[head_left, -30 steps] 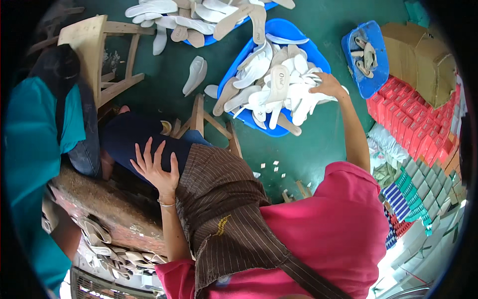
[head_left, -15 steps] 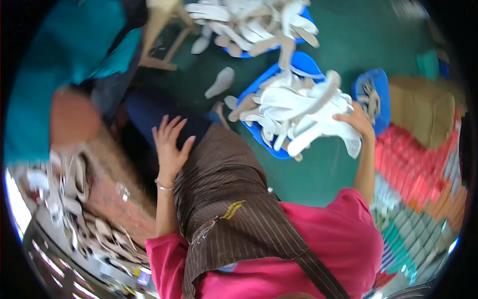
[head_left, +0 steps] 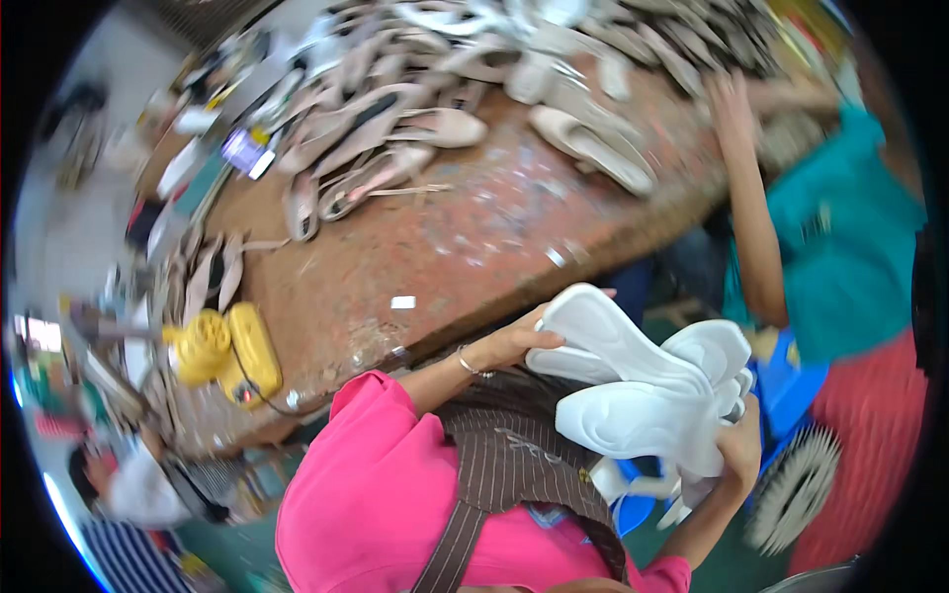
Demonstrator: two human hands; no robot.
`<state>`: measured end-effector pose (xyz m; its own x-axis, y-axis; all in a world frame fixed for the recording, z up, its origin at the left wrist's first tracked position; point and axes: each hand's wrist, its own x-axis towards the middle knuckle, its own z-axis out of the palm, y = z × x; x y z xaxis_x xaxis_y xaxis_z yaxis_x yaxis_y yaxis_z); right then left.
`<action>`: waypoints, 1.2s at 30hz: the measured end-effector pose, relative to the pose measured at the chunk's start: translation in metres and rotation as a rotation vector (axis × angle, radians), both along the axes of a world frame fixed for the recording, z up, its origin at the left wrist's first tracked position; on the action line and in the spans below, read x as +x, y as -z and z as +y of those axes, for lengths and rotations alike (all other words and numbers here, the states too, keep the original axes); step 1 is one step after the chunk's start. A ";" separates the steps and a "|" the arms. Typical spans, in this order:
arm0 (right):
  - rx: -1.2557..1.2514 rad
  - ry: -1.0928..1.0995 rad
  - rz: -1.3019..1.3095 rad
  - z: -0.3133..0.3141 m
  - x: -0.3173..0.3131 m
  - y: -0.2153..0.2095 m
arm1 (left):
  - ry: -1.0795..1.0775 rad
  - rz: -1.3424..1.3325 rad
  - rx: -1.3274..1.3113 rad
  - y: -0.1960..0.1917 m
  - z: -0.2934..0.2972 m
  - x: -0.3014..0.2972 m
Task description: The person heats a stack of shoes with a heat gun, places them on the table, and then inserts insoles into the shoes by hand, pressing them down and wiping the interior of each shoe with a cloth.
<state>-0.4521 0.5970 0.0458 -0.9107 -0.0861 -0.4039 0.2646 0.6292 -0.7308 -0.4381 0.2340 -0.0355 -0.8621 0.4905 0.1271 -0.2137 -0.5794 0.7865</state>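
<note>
A bunch of white shoe insoles (head_left: 643,371) is held between my two hands in front of my brown striped apron (head_left: 499,474). My left hand (head_left: 519,339) grips the front ends of the insoles, thumb on top and fingers behind them. Around their narrower ends my right hand (head_left: 739,445) is closed. Several insoles fan apart, their toe ends toward my left hand. Below my right hand, part of a blue tub (head_left: 633,509) shows, with more white pieces by it.
The worn workbench (head_left: 474,247) ahead carries many beige slingback shoes (head_left: 435,128) and a yellow tool (head_left: 247,356) at the left. A phone (head_left: 247,153) lies at its far left. On the right, a co-worker in a teal shirt (head_left: 830,237) reaches onto the bench.
My view has turned from the floor tubs to the bench. The right hand has lifted insoles from the blue tub; the left hand, empty before, now grips them too.
</note>
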 end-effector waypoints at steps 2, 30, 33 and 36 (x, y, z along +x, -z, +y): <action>-0.135 -0.196 -0.012 -0.064 -0.058 -0.031 | -0.244 -0.110 -0.055 -0.013 -0.038 0.019; -0.129 -1.448 0.890 -0.479 -0.103 0.122 | -1.121 -0.388 -1.569 0.038 -0.172 0.030; -0.082 -1.632 0.790 -0.471 -0.112 0.115 | -1.277 -0.234 -1.716 0.052 -0.194 0.057; 0.051 -1.723 0.759 -0.452 -0.114 0.103 | -1.444 -0.053 -1.878 0.028 -0.221 0.045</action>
